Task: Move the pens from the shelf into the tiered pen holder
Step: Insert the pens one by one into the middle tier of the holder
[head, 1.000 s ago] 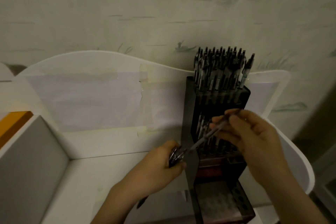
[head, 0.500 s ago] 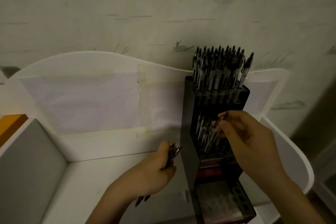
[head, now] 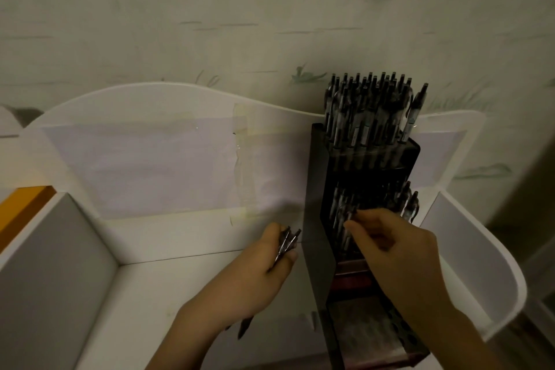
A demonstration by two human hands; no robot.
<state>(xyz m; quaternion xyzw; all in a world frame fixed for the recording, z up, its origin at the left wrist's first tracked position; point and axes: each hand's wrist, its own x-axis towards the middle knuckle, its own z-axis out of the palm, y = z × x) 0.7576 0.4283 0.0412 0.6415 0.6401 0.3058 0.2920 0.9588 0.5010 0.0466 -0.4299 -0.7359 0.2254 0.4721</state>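
A tall dark pen holder [head: 312,189] stands on a white shelf [head: 180,288] against a pale painted wall [head: 210,24]. Its top tier is packed with upright pens [head: 369,111]; more pens [head: 408,204] stand in the middle tier, and the lowest tier shows bare holes. Just left of the holder, the left hand [head: 258,273] curls its fingers around a small bundle of pens [head: 286,242], tips pointing up. The right hand [head: 393,252] reaches into the holder's middle tier, thumb and fingertips drawn together; whether they pinch a pen there cannot be told.
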